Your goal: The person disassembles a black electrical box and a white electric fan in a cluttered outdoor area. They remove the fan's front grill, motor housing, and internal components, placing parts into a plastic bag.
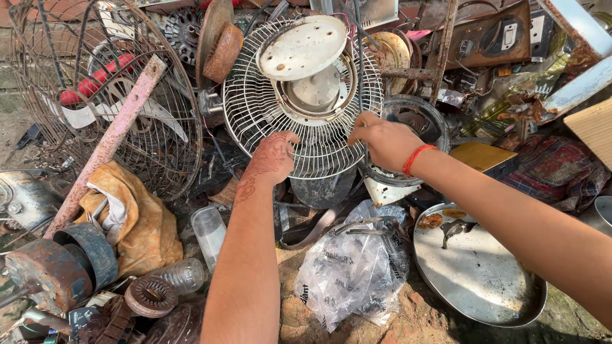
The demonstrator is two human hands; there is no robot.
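Gripped at its lower rim by the left hand [273,156] and right hand [382,141], fingers closed, the white wire fan guard [255,108] is tilted upright.

The white fan guard [299,105] is thin painted wire, its coating dulled and grimy, and its round centre plate [303,48] is matt off-white with rust spots. The left hand [273,156], stained with reddish-brown patterning, and the right hand [384,140], with a red thread band at the wrist, both grip that wire. The larger cage [108,95] beside it is bare wire, rusted brown and rough. A pink-painted bar [108,143] is chipped and flaking. The yellow cloth [137,220] is soft, creased and soiled. The clear plastic bag [354,267] is crinkled and glossy. The steel tray [475,271] is smooth, shiny metal with scorched patches.
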